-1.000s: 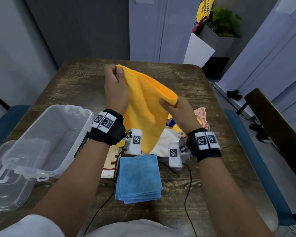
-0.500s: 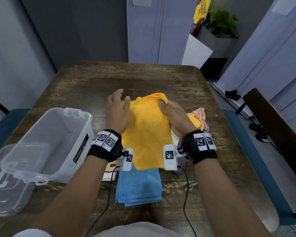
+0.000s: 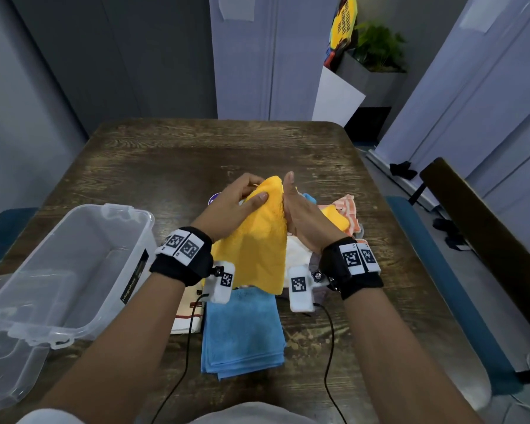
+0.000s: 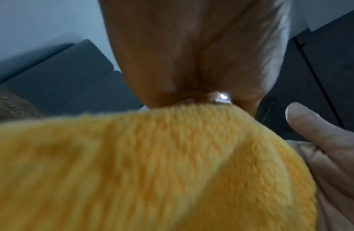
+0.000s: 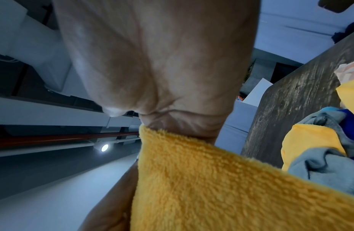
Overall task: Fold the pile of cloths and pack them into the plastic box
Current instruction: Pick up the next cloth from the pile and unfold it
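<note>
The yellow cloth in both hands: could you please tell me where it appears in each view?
Head: the yellow cloth hangs at centre between the left hand and right hand, above the folded blue cloth.
Left wrist: the yellow cloth fills the lower half, below the left hand.
Right wrist: the yellow cloth fills the lower right, below the right hand.
Shared landmark: the right hand, also at the left wrist view's right edge.

I think I am looking into an office room. I see a big wood table (image 3: 196, 154), blue seats (image 3: 438, 270) at its sides, plain grey walls (image 3: 153, 56) and a green plant (image 3: 377, 44) in the corner.
</note>
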Available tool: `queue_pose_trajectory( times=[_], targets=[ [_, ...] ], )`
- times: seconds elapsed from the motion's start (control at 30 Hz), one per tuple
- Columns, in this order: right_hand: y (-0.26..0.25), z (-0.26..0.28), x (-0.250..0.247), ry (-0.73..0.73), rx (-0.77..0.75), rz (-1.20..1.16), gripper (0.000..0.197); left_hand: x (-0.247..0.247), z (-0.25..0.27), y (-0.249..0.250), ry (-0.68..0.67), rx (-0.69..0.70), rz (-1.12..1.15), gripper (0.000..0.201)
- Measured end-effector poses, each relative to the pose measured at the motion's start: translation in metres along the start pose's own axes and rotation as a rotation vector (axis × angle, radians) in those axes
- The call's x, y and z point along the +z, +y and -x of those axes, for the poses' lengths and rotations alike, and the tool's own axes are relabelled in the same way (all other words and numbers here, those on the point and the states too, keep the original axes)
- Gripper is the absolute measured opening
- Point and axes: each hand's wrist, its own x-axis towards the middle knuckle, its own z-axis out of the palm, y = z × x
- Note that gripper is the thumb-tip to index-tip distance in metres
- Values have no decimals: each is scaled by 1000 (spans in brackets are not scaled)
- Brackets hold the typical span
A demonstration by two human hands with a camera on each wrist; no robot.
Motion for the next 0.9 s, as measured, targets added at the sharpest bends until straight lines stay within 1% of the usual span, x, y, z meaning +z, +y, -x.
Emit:
queue_pose_trajectory(
  times=[0.03, 0.07, 0.13, 0.23, 0.3, 0.33, 0.37, 0.4, 0.43, 0.47, 0.53, 0.63, 0.67, 0.7, 0.8, 0.83, 0.9],
  targets=[
    [-2, 2, -3, 7, -3, 22, 59, -2, -1, 3, -42, -12, 24, 30],
    [-3, 3, -3, 24, -11, 22, 57, -3, -1, 6, -60, -9, 5, 33],
    [-20, 17, 5, 67, -42, 26, 54, -5, -4, 9, -50, 30, -96, 29],
    [-12, 8, 0, 44, -73, 66, 60, -6, -6, 12, -6, 50, -192, 15],
    [-4, 6, 0, -21, -114, 136, 67, -7, -6, 17, 6, 55, -236, 16],
    [0, 5, 0, -48, -139, 128, 67, -8, -6, 20, 25, 53, -249, 17],
    [5, 4, -1, -74, -135, 85, 58, -10, -6, 24, 59, 46, -250, 17],
    [12, 3, -1, -89, -123, 41, 43, -12, -6, 28, 111, 41, -241, 17],
    [18, 3, 0, -97, -110, 44, 34, -16, -7, 33, 175, 44, -228, 16],
    [28, -1, 0, -90, -96, 98, 30, -21, -8, 38, 240, 56, -213, 15],
    [48, -3, 3, -73, -78, 247, 27, -33, -9, 49, 352, 89, -212, 13],
    [79, -4, 9, -76, -24, 403, 37, -53, -10, 62, 487, 147, -268, 12],
    [91, -5, 10, -90, 2, 404, 39, -60, -11, 64, 524, 149, -275, 12],
    [101, -3, 10, -99, 40, 383, 36, -67, -12, 64, 558, 143, -283, 12],
    [127, 5, 11, -126, 118, 285, 22, -80, -13, 57, 634, 113, -312, 13],
    [132, 9, 11, -140, 123, 290, 21, -81, -12, 53, 647, 99, -317, 12],
    [140, 12, 10, -150, 143, 332, 25, -77, -10, 42, 658, 62, -316, 12]
  ],
)
